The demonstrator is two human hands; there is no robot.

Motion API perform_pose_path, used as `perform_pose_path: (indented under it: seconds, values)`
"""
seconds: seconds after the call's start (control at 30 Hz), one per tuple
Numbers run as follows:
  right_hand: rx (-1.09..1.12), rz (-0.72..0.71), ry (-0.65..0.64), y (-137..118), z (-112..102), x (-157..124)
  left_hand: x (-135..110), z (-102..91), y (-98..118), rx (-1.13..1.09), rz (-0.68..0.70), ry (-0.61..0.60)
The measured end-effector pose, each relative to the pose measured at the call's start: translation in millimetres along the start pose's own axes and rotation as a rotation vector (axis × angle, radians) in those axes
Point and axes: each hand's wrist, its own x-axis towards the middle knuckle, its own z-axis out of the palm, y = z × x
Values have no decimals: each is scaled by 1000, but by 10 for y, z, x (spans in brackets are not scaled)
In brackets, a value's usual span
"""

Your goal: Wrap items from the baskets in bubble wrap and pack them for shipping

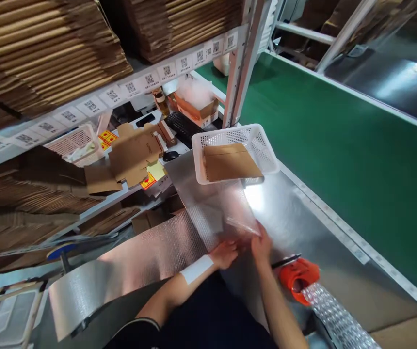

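A sheet of clear bubble wrap lies on the metal tabletop in front of me, its upper end reaching under a white plastic basket. My right hand pinches the near right corner of the sheet. My left hand is closed at its near edge, fingertips partly hidden. A long strip of bubble wrap runs off to the left and hangs down past the table. A white label is stuck on my left forearm. Inside the basket lies a flat brown cardboard piece.
An orange tape dispenser stands right of my right arm, beside a strip of air-cushion film. Shelves of folded cartons rise at left. Behind are an unfolded carton, a mouse and a keyboard. A green conveyor belt runs along the right.
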Motion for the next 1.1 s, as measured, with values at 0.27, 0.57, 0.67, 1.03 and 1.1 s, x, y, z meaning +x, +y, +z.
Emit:
perform_pose_path:
  seconds: [0.27,0.57,0.67,1.03,1.1]
  values:
    - [590,269,247,-291,-856,499,-1194,-45,-813,232,-140,54]
    - [413,103,578,-658,-1300,1180,-405,-8,-616,227,-64,23]
    - [374,91,662,-656,-1563,1337,-73,25,-530,221,-24,-26]
    - [-289,-559,-291,-145,-941,124,26,152,-599,-340,-104,120]
    - [-345,-699,-424,99,-736,-17,54,133,-665,-676,-224,271]
